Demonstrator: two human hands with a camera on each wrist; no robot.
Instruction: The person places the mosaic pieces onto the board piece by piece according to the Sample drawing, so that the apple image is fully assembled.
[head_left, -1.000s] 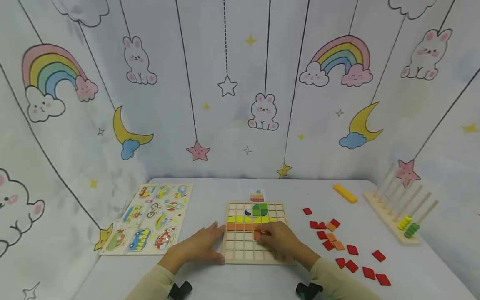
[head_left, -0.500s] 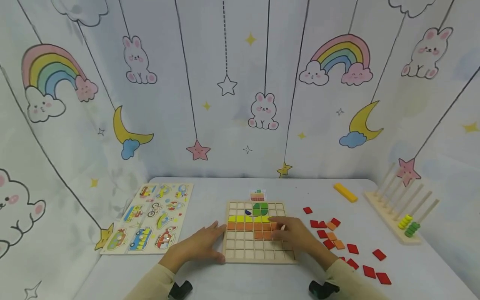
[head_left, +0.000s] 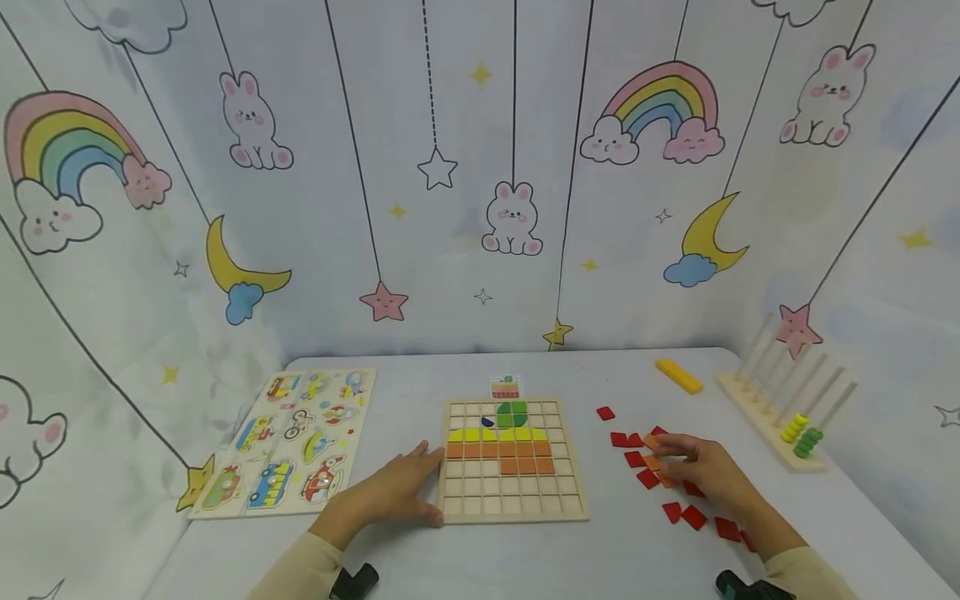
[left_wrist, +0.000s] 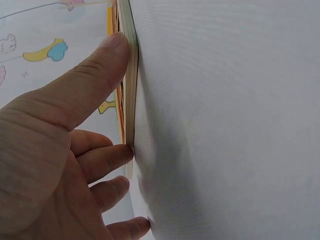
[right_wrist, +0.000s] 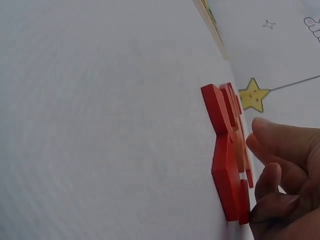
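My left hand (head_left: 393,490) rests at the left side of a wooden grid board (head_left: 513,507), its fingers extended. In the left wrist view, the thumb and a fingertip touch the board's edge (left_wrist: 131,95). Yellow, orange (head_left: 527,465) and green pieces fill some of the board's upper squares, along with a small dark blue one. Off to the right, my right hand (head_left: 708,475) hovers over loose orange tiles (head_left: 654,464) and red tiles (head_left: 694,517). Its thumb and index finger come close together near an orange tile (right_wrist: 240,150), with no piece visible between them.
A vehicle picture puzzle (head_left: 288,442) lies at the left. Behind the board sits a small picture card (head_left: 506,387). A yellow bar (head_left: 678,376) and a peg rack (head_left: 772,425) with yellow and green rings stand at the right. A printed curtain hangs behind the table.
My right hand has left the board and moved right to the loose tiles. An additional orange tile shows in the lower orange row. My left hand stays at the board; the head view has shifted slightly.
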